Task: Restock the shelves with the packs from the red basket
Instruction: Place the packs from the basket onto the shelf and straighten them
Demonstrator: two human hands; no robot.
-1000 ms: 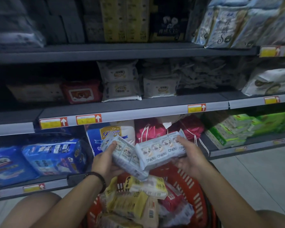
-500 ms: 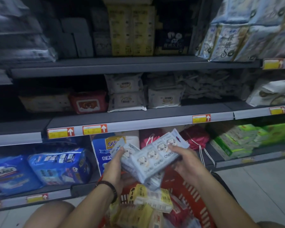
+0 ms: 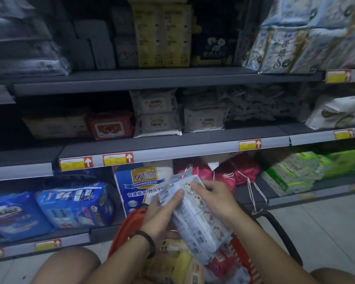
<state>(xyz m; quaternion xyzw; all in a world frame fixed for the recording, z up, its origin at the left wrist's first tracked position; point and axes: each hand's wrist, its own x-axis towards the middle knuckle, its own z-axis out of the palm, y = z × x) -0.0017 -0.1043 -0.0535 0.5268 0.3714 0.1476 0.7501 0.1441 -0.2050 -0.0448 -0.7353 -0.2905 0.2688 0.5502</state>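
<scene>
Two pale blue tissue packs (image 3: 197, 220) printed with small animal faces are stacked together, tilted on end above the red basket (image 3: 127, 228). My left hand (image 3: 162, 218) grips them from the left side, thumb on top. From the right, my right hand (image 3: 215, 199) holds the same stack, fingers curled over its upper end. The basket sits low between my knees and holds yellow packs (image 3: 178, 263) and red packs (image 3: 223, 265). Its black handle (image 3: 283, 232) arcs out to the right.
Grey shelves (image 3: 172, 150) rise in front. White wipe packs (image 3: 156, 113) and a red pack (image 3: 111, 125) sit on the middle shelf. Blue packs (image 3: 70, 203), a blue-white Baiken bag (image 3: 139, 185), red drawstring bags (image 3: 240, 169) and green packs (image 3: 291, 171) fill the bottom shelf.
The two packs, held apart side by side before, have come together into one stack and turned on end. The view has tilted down and closer to the shelves.
</scene>
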